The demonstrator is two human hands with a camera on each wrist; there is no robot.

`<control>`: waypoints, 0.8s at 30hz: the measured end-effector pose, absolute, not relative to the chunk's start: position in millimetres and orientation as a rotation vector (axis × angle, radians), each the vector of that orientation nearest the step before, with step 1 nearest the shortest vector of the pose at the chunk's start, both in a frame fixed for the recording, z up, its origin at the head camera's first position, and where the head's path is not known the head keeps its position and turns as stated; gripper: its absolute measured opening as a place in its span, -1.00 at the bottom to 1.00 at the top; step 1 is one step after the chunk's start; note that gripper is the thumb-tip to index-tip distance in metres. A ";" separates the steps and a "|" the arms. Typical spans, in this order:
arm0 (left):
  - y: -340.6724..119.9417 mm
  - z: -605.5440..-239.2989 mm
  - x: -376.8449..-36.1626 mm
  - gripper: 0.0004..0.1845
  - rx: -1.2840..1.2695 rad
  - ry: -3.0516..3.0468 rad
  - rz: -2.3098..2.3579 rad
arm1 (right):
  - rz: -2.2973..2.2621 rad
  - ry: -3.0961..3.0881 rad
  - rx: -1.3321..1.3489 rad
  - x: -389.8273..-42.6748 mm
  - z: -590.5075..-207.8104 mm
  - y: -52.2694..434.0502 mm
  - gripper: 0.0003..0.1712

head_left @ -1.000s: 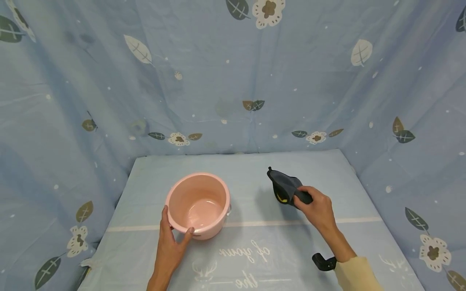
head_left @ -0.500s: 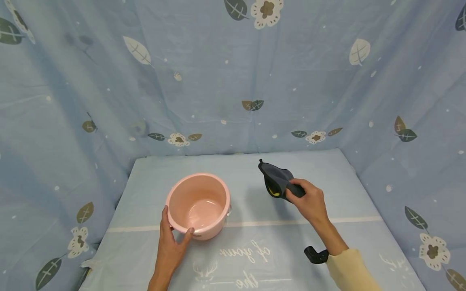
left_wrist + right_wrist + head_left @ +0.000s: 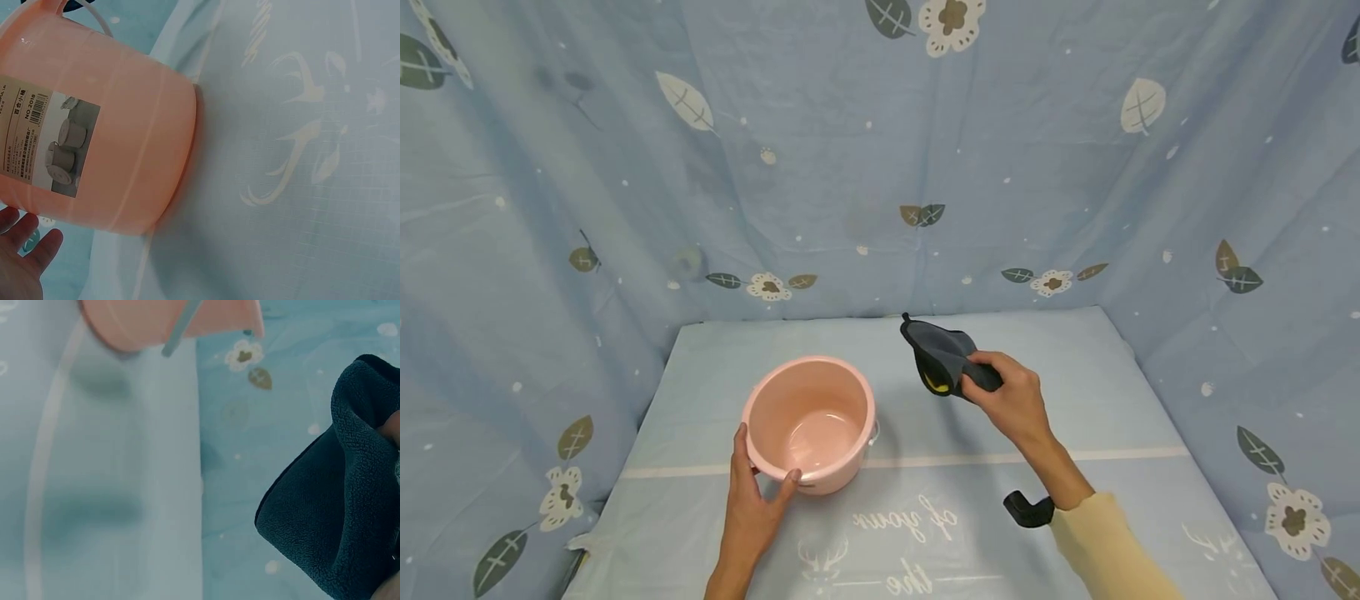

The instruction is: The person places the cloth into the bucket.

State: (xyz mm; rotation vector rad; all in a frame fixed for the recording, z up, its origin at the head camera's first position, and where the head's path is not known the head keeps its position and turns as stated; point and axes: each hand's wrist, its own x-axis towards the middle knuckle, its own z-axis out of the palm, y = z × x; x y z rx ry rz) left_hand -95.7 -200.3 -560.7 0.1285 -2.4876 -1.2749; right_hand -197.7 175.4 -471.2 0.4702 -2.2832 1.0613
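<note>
Head view: left hand rests against the bucket on the desk, steadying it; right hand holds a cloth pinched aloft, right of the bucket.

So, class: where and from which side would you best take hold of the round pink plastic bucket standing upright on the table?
Probably grip the round pink plastic bucket at its open rim, from above or from its free right side. It stands upright, and the left hand already touches the near-left wall.
</note>
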 end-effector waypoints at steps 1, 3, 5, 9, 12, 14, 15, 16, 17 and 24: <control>-200.1 -560.6 -95.7 0.19 0.125 -2.488 -1.270 | 1.068 -2.280 0.482 -198.6 -468.9 172.3 -0.67; -199.8 -560.7 -95.8 0.18 0.110 -2.481 -1.263 | 1.085 -2.276 0.506 -200.2 -464.3 166.3 -0.67; -199.7 -560.8 -95.7 0.17 0.096 -2.470 -1.253 | 1.099 -2.274 0.532 -202.0 -460.3 160.6 -0.67; -200.0 -561.5 -95.4 0.16 0.080 -2.452 -1.253 | 1.115 -2.273 0.584 -205.5 -454.6 149.9 -0.67; -200.0 -560.5 -95.7 0.16 0.079 -2.455 -1.255 | 1.121 -2.268 0.619 -208.4 -451.9 142.0 -0.67; -199.8 -559.1 -95.6 0.15 0.079 -2.460 -1.255 | 1.129 -2.264 0.638 -209.9 -450.2 136.8 -0.67; -199.8 -558.8 -95.6 0.15 0.082 -2.461 -1.256 | 1.133 -2.263 0.647 -210.1 -449.1 134.2 -0.67; -199.8 -558.5 -95.8 0.15 0.085 -2.465 -1.256 | 1.139 -2.265 0.655 -210.0 -447.8 131.5 -0.67; -199.8 -558.3 -95.7 0.15 0.088 -2.467 -1.256 | 1.143 -2.267 0.663 -209.7 -446.7 128.9 -0.67; -198.4 -556.7 -95.9 0.16 0.107 -2.484 -1.260 | 1.166 -2.284 0.710 -209.6 -441.1 112.5 -0.67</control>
